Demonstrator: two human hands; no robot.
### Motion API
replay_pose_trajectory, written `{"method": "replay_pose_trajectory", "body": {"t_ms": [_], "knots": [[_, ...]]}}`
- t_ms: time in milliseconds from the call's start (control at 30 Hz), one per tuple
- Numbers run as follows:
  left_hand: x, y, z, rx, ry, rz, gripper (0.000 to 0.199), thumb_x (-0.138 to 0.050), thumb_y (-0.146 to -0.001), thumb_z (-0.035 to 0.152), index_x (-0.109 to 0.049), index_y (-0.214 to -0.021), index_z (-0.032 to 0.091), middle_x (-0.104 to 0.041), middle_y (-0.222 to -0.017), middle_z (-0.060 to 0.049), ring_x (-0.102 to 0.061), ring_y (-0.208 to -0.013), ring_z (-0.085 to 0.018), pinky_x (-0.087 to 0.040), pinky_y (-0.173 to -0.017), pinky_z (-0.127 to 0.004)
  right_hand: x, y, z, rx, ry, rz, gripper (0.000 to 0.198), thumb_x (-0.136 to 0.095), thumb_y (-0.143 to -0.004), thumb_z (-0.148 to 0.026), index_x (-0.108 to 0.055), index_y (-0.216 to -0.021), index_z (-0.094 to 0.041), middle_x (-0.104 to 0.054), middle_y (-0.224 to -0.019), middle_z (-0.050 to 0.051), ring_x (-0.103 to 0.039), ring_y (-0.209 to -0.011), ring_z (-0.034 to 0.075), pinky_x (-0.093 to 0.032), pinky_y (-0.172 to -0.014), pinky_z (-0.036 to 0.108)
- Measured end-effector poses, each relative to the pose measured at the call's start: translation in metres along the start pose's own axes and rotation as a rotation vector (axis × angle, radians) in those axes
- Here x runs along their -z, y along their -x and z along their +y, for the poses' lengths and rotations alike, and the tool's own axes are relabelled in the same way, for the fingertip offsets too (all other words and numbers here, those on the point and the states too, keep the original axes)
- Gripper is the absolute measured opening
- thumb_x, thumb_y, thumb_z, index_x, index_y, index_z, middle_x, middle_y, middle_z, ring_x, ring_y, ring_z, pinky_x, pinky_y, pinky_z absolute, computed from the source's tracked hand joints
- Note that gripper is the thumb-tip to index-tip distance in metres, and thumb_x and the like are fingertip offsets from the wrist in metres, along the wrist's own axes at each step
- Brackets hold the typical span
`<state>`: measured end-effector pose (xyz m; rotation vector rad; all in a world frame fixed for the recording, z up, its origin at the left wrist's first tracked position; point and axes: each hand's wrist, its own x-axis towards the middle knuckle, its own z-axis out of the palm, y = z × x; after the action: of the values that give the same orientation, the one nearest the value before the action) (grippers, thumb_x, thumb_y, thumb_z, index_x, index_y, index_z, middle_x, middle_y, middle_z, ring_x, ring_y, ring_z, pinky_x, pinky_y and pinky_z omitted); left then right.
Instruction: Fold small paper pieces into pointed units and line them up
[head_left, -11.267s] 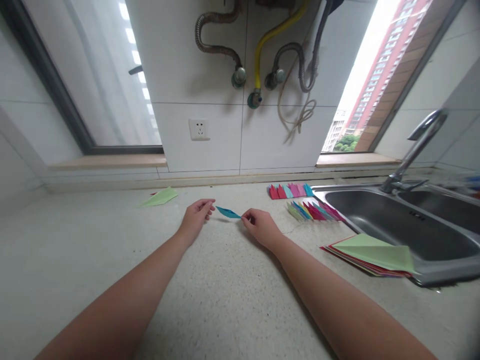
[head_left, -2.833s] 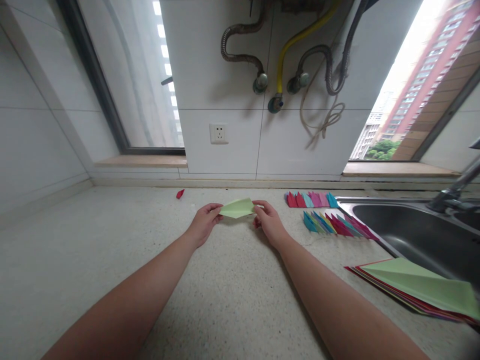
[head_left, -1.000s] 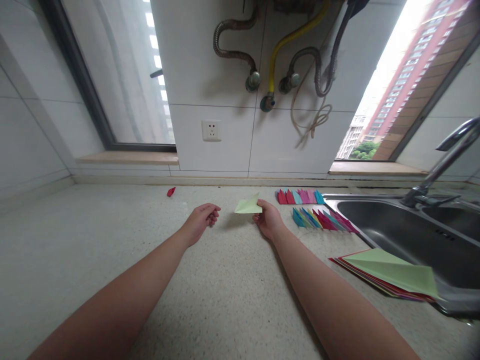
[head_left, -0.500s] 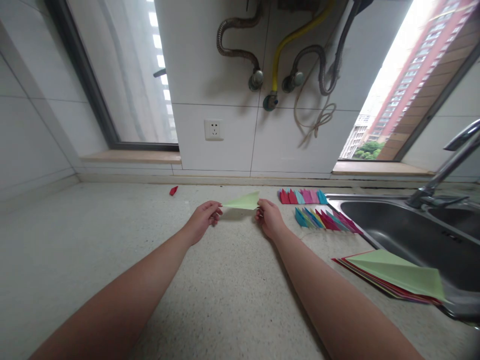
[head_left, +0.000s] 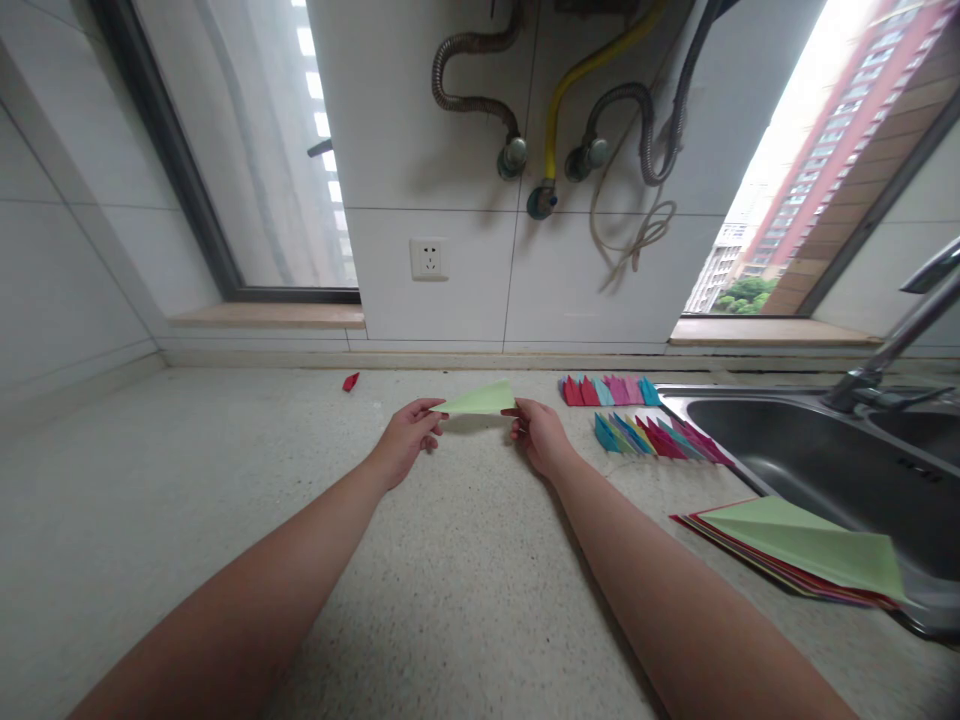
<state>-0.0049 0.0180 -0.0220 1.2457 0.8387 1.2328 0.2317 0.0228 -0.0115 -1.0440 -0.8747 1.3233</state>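
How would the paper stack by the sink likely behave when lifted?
The paper stack probably feels light, being thin sheets. Its layers could slide apart, since their edges fan out. The green top sheet may bend along its crease.

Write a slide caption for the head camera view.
A left hand and a right hand hold pale green folded paper above a speckled counter, rows of colourful folded pieces to the right.

Pale speckled stone-look countertop [head_left: 450, 600], with a steel sink [head_left: 757, 440] set into the right side. Little red folded paper [head_left: 351, 381] sitting off left near the back edge. Over by the sink there's a back row of multicolored folded papers [head_left: 609, 391], another slanted row [head_left: 660, 437] just in front, then a bigger folded-paper stack [head_left: 802, 545], light green on top.
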Motion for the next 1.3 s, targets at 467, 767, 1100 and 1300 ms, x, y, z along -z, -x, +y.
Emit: {"method": "replay_pose_trajectory", "body": {"t_ms": [467,767,1100,1300], "knots": [[-0.0021,-0.0027,0.0005,0.043,0.027,0.091,0.041,-0.064,-0.082,0.048,-0.056,-0.089,0.009,-0.053,-0.086,-0.008,-0.047,-0.068,-0.011,-0.036,-0.051,-0.023,-0.0033,0.0017,-0.0014,-0.022,-0.058,-0.069,0.036,-0.05,-0.081,-0.042,-0.048,-0.102,-0.012,-0.057,-0.088,0.008,-0.042,-0.057,0.01,-0.034,-0.048,0.023],[-0.0007,-0.0023,-0.0012,0.041,0.063,0.084,0.04,-0.063,-0.082,0.048,-0.053,-0.088,0.01,-0.052,-0.084,-0.007,-0.047,-0.067,-0.011,-0.036,-0.051,-0.023,-0.0039,0.0032,0.0006,-0.006,-0.023,-0.072,0.036,-0.05,-0.081,-0.042,-0.05,-0.1,-0.011,-0.055,-0.085,0.008,-0.042,-0.056,0.009,-0.034,-0.047,0.023],[-0.0012,-0.0034,-0.0012,0.031,0.074,0.077,0.039,-0.064,-0.082,0.047,-0.053,-0.09,0.01,-0.052,-0.085,-0.007,-0.047,-0.067,-0.01,-0.036,-0.05,-0.022,-0.0044,0.0032,0.0003,0.007,0.007,-0.069,0.036,-0.051,-0.081,-0.045,-0.051,-0.095,-0.012,-0.055,-0.082,0.006,-0.041,-0.054,0.009,-0.032,-0.045,0.022],[-0.0016,-0.0032,-0.0011,0.035,0.049,0.079,0.041,-0.063,-0.082,0.049,-0.053,-0.089,0.01,-0.052,-0.085,-0.007,-0.047,-0.066,-0.01,-0.036,-0.049,-0.022,-0.0041,0.0032,0.002,0.024,0.037,-0.076,0.039,-0.051,-0.08,-0.048,-0.051,-0.093,-0.011,-0.054,-0.081,0.006,-0.041,-0.054,0.009,-0.032,-0.045,0.022]]}}
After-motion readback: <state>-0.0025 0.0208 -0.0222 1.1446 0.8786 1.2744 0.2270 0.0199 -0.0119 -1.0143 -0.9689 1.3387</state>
